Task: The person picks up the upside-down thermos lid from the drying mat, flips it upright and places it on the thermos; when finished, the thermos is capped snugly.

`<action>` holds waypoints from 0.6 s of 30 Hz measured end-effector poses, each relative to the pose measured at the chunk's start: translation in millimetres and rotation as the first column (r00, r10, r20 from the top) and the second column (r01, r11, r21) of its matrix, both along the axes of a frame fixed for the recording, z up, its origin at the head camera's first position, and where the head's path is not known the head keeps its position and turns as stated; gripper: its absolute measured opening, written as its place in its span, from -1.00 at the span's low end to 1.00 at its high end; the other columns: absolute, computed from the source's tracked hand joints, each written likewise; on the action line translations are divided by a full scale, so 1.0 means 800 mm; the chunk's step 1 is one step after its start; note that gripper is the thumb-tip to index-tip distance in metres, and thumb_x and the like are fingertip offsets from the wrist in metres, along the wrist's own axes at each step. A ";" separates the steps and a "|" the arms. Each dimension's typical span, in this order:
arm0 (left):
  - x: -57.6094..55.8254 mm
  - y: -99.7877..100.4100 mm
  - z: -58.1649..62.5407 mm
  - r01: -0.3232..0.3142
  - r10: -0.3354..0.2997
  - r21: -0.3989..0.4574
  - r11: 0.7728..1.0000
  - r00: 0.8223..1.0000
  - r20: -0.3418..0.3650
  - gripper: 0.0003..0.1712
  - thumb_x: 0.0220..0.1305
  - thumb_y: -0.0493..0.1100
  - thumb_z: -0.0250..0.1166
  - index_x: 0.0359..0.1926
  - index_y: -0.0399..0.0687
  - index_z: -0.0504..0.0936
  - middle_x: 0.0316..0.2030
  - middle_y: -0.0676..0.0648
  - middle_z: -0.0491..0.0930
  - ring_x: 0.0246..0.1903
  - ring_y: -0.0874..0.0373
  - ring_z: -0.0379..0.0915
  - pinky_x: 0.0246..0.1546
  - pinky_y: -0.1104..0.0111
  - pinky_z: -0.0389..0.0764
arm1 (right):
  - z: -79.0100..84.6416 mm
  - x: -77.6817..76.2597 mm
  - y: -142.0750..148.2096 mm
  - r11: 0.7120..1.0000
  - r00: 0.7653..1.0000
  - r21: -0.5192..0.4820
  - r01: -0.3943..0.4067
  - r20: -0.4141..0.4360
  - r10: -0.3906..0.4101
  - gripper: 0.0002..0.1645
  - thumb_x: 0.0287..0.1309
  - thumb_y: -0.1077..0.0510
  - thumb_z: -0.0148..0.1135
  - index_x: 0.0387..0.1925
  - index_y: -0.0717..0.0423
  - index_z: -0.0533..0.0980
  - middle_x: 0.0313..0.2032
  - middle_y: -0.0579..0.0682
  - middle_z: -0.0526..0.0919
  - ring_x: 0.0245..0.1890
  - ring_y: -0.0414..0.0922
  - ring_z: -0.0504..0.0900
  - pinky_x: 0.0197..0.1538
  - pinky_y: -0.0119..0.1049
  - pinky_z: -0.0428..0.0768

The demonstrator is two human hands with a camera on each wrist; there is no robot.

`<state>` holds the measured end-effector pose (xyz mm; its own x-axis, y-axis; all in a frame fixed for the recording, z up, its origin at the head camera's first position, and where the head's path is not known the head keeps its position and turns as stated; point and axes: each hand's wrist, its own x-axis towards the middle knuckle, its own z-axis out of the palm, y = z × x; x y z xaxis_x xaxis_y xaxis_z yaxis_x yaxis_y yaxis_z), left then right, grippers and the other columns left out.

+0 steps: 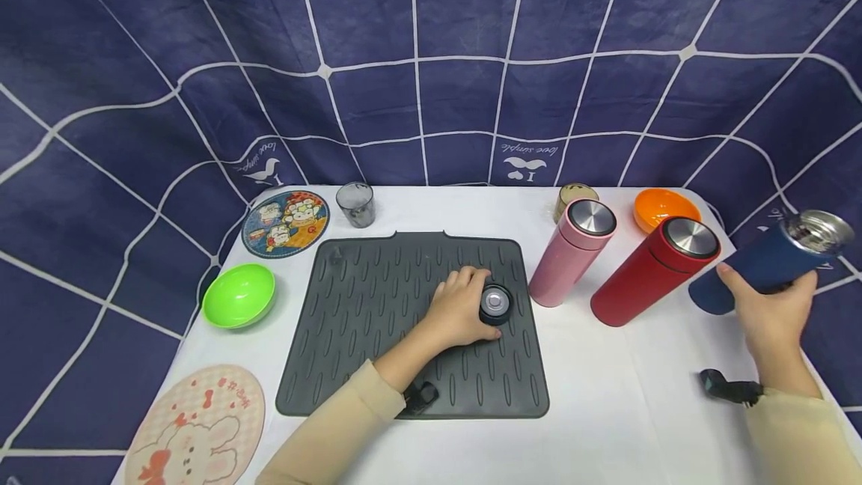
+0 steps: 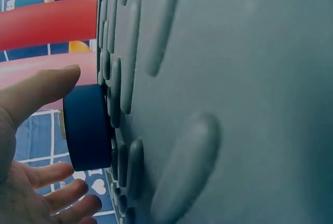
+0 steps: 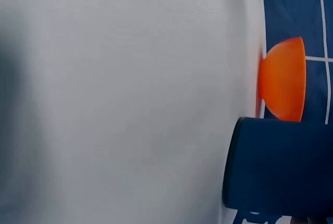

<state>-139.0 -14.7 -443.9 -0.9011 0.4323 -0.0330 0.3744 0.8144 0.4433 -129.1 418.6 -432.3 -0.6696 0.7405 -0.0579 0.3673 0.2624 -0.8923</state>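
On the dark grey ridged mat (image 1: 377, 388) lies a round black lid (image 1: 494, 304), its silvery inner side facing up. My left hand (image 1: 458, 309) reaches around the lid, thumb on the near side and fingers on the far side. In the left wrist view a gap shows between the thumb (image 2: 57, 83) and the dark lid (image 2: 87, 130), and the fingers are spread. At the far right my right hand (image 1: 774, 320) holds a navy blue thermos bottle (image 1: 747, 264) with an open, lidless mouth. The right wrist view shows the bottle's lower part (image 3: 281, 167).
A red thermos (image 1: 636, 283) and a pink thermos (image 1: 562, 268) stand between my hands. Behind are an orange bowl (image 1: 667, 208), a yellowish glass (image 1: 572, 194) and a grey glass (image 1: 357, 206). Leftward lie a green bowl (image 1: 239, 296) and two round placemats (image 1: 286, 224).
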 end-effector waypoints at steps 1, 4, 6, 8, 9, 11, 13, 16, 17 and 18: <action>0.000 0.001 -0.001 0.000 0.000 -0.008 1.000 1.000 0.001 0.19 -0.26 0.22 0.54 0.37 -0.04 0.16 0.23 -0.07 0.28 0.17 0.05 0.20 0.05 0.18 0.31 | -0.001 0.002 -0.001 1.000 1.000 0.009 0.011 0.002 -0.011 0.08 -0.05 0.06 0.40 0.35 -0.38 -0.08 0.37 -0.35 0.08 0.38 -0.30 0.10 0.45 -0.40 0.04; -0.001 0.002 0.001 -0.005 0.005 -0.032 0.999 1.000 0.001 0.17 -0.24 0.22 0.53 0.37 -0.04 0.17 0.22 -0.07 0.30 0.17 0.04 0.21 0.06 0.18 0.31 | -0.005 0.007 -0.004 1.000 1.000 0.017 0.022 -0.021 -0.022 0.04 -0.06 0.07 0.40 0.33 -0.37 -0.03 0.32 -0.38 0.15 0.33 -0.31 0.18 0.43 -0.39 0.09; -0.001 0.002 0.002 -0.009 0.008 -0.043 0.999 1.000 -0.004 0.16 -0.24 0.22 0.53 0.36 -0.03 0.19 0.21 -0.06 0.31 0.15 0.04 0.22 0.04 0.19 0.32 | -0.008 0.011 -0.005 0.999 0.999 0.027 0.023 -0.039 -0.022 0.02 -0.06 0.08 0.41 0.32 -0.36 0.00 0.27 -0.40 0.19 0.29 -0.33 0.22 0.42 -0.39 0.12; -0.001 0.002 0.003 -0.010 0.009 -0.055 0.998 1.000 -0.009 0.13 -0.25 0.23 0.53 0.34 -0.02 0.22 0.19 -0.06 0.33 0.14 0.05 0.23 0.03 0.20 0.33 | -0.008 0.016 -0.009 0.999 0.999 0.026 0.022 -0.048 -0.020 0.02 -0.07 0.09 0.42 0.31 -0.36 0.01 0.25 -0.41 0.21 0.26 -0.35 0.25 0.42 -0.37 0.14; -0.002 0.002 0.003 -0.009 0.008 -0.060 0.998 1.000 -0.011 0.12 -0.25 0.23 0.53 0.33 -0.01 0.24 0.18 -0.06 0.34 0.13 0.05 0.24 0.02 0.20 0.33 | -0.008 0.019 -0.011 0.999 0.999 0.034 0.022 -0.046 -0.020 0.01 -0.07 0.07 0.42 0.31 -0.36 0.01 0.25 -0.41 0.21 0.26 -0.35 0.25 0.42 -0.37 0.14; -0.002 0.002 0.003 -0.007 0.006 -0.075 0.997 1.000 -0.014 0.10 -0.26 0.24 0.53 0.31 0.00 0.27 0.16 -0.05 0.35 0.10 0.06 0.24 0.00 0.22 0.33 | -0.008 0.024 -0.014 0.999 0.999 0.040 0.022 -0.049 -0.020 0.02 -0.07 0.08 0.42 0.31 -0.37 0.02 0.26 -0.40 0.21 0.27 -0.34 0.25 0.42 -0.34 0.14; -0.002 0.003 0.003 -0.006 0.004 -0.086 0.996 1.000 -0.016 0.07 -0.25 0.24 0.53 0.29 0.00 0.30 0.13 -0.05 0.37 0.07 0.07 0.25 -0.03 0.24 0.32 | -0.008 0.029 -0.018 0.998 0.999 0.053 0.016 -0.051 -0.013 0.02 -0.06 0.06 0.41 0.32 -0.39 0.01 0.29 -0.38 0.20 0.28 -0.32 0.24 0.43 -0.32 0.14; -0.003 0.004 0.003 -0.007 0.005 -0.101 0.995 1.000 -0.018 0.03 -0.25 0.24 0.53 0.26 0.01 0.34 0.09 -0.04 0.40 0.02 0.09 0.26 -0.07 0.26 0.31 | -0.008 0.036 -0.021 0.998 0.998 0.060 0.014 -0.064 -0.010 0.02 -0.07 0.08 0.42 0.32 -0.41 0.02 0.29 -0.37 0.23 0.27 -0.30 0.26 0.41 -0.31 0.18; -0.003 0.004 0.003 -0.009 0.007 -0.102 0.995 1.000 -0.019 0.01 -0.24 0.23 0.53 0.25 0.01 0.35 0.08 -0.05 0.41 0.01 0.09 0.26 -0.09 0.27 0.31 | -0.007 0.037 -0.022 0.998 0.998 0.064 0.014 -0.069 -0.010 0.02 -0.07 0.09 0.42 0.32 -0.41 0.03 0.28 -0.36 0.24 0.25 -0.31 0.27 0.41 -0.32 0.19; -0.004 0.004 0.003 -0.011 0.009 -0.108 0.994 1.000 -0.019 -0.01 -0.23 0.23 0.53 0.24 0.01 0.36 0.07 -0.04 0.42 0.00 0.10 0.27 -0.10 0.27 0.31 | -0.007 0.039 -0.022 0.998 0.998 0.068 0.013 -0.069 -0.008 0.02 -0.08 0.09 0.42 0.32 -0.42 0.04 0.28 -0.35 0.25 0.25 -0.31 0.27 0.40 -0.32 0.19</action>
